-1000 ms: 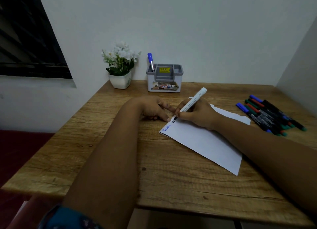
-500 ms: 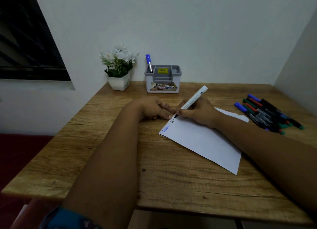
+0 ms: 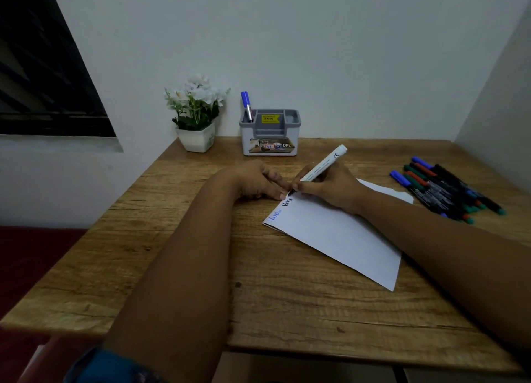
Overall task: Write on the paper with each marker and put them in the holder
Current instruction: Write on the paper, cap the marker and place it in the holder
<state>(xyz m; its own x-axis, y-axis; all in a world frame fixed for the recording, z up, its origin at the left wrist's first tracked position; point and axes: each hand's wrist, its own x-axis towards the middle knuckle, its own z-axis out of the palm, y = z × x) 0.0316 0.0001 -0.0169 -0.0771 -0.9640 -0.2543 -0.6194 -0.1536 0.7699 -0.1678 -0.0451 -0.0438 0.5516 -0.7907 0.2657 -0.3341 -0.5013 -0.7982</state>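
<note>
A white sheet of paper (image 3: pixel 339 233) lies slanted on the wooden table (image 3: pixel 178 267). My right hand (image 3: pixel 330 187) grips a white-barrelled marker (image 3: pixel 323 164), its black tip touching the paper's top edge beside black letters and an earlier blue word. My left hand (image 3: pixel 258 181) lies flat, fingertips pressing the paper's corner, holding nothing. A grey and white holder (image 3: pixel 270 132) stands at the back with one blue-capped marker (image 3: pixel 246 105) in its left slot. Several capped markers (image 3: pixel 442 190), blue, red, green and black, lie in a pile at the right.
A white pot of white flowers (image 3: pixel 196 115) stands left of the holder by the wall. Walls close in the table at the back and right. A dark window (image 3: pixel 43 66) is at the upper left.
The black writing has grown by a letter or two as my right hand and marker edged along the paper's top edge. My left hand stays put; the view shifted slightly.
</note>
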